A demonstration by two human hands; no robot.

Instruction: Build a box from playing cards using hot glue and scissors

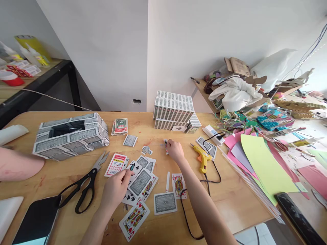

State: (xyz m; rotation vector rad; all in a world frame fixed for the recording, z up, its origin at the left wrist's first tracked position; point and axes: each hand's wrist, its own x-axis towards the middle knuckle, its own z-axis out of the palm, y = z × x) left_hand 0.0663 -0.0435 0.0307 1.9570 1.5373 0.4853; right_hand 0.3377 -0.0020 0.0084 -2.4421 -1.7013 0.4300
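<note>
At the far left, another person's arm (20, 165) is lying beside the card-covered box (74, 137); a nudge from it could shift the box. A dark-screened smartphone (35, 217) is lying nearer the wearer, and black-handled scissors (87, 185) are reaching it with one handle loop, so a sweeping forearm could drag the loop across the screen or meet the parted blades.

The left hand (116, 187) is leaning over the loose playing cards (140, 182), its thumb and index finger coming together; a dark teal shape is showing at the tips, but I cannot tell whether they are pinching it. Because the cards are overlapping unevenly, a dragging wrist could scatter them. Just beyond, a small cut card scrap (147, 150) is lying where a sleeve or draught could carry it off.

The right hand (175, 149) is bending down to the tabletop, fingertips pinching a small card piece (167, 149); pressing too hard could crease it. Behind, the stepped card block (173, 109) is standing close enough that a forward slip could knock it. The yellow glue gun (203, 158) is pointing its nozzle toward that hand; if hot, it could burn, and the black cable (217, 170) could snag the forearm.
</note>
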